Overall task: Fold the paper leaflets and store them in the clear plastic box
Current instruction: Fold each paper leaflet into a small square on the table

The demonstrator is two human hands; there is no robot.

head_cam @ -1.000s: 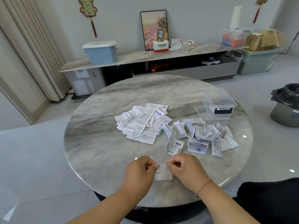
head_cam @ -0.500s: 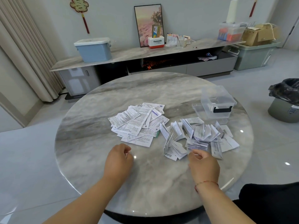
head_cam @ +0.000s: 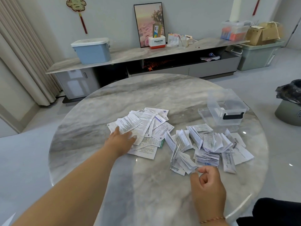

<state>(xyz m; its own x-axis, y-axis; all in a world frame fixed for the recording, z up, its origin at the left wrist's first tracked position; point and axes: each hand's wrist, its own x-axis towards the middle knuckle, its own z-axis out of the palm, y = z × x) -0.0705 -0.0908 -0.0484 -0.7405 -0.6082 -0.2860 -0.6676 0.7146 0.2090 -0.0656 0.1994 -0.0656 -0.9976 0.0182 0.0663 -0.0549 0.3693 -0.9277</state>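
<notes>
Left hand: the left hand (head_cam: 121, 141) reaches out flat over the near edge of the pile of unfolded white printed paper leaflets (head_cam: 143, 128), fingers straight and resting on the top sheets, gripping nothing.
Right hand: the right hand (head_cam: 207, 185) hovers over the table near the person, fingers loosely curled, holding nothing; its fingertips lie just beside the nearest folded sheet.
Folded leaflets: a heap of folded white paper leaflets (head_cam: 206, 144) lies to the right of the flat pile, some standing tented on their creases, some flat.
Box: the clear plastic box with a black handle (head_cam: 226, 108) stands at the far right of the table, beyond the folded heap, resting on its clear lid (head_cam: 203, 114); no leaflet shows inside it.
Table: the round grey marble-patterned table (head_cam: 97, 152) bears both piles and the box.
Wrist: a thin red-and-gold cord bracelet (head_cam: 211, 219) circles the right wrist.
</notes>
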